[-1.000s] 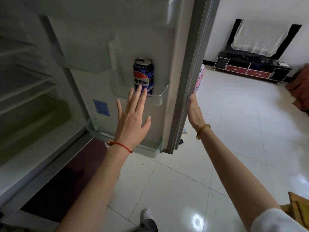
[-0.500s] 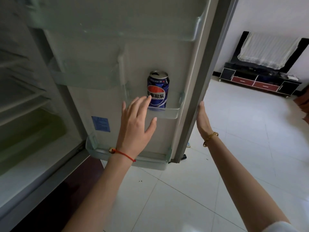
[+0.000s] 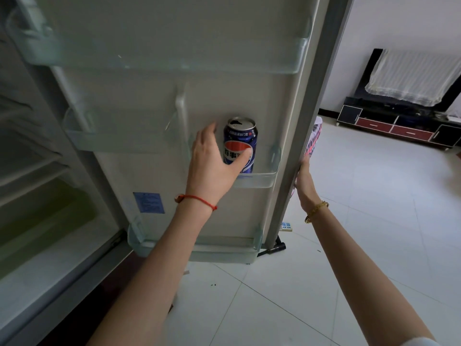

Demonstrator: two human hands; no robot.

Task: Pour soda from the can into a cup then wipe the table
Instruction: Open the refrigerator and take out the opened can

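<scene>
The can (image 3: 240, 144) stood upright in a door shelf (image 3: 257, 179) of the open fridge, right at the left hand (image 3: 212, 161), whose thumb lay across its front while the fingers reached behind; a full grip was not yet plain. The right hand (image 3: 304, 181) gripped the door (image 3: 296, 136) edge, just right of the can. The lift probably needed a firm wrap, then a straight rise over the shelf lip, kept level.

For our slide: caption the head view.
Left hand grips soda can on fridge door shelf; right hand holds door.
</scene>
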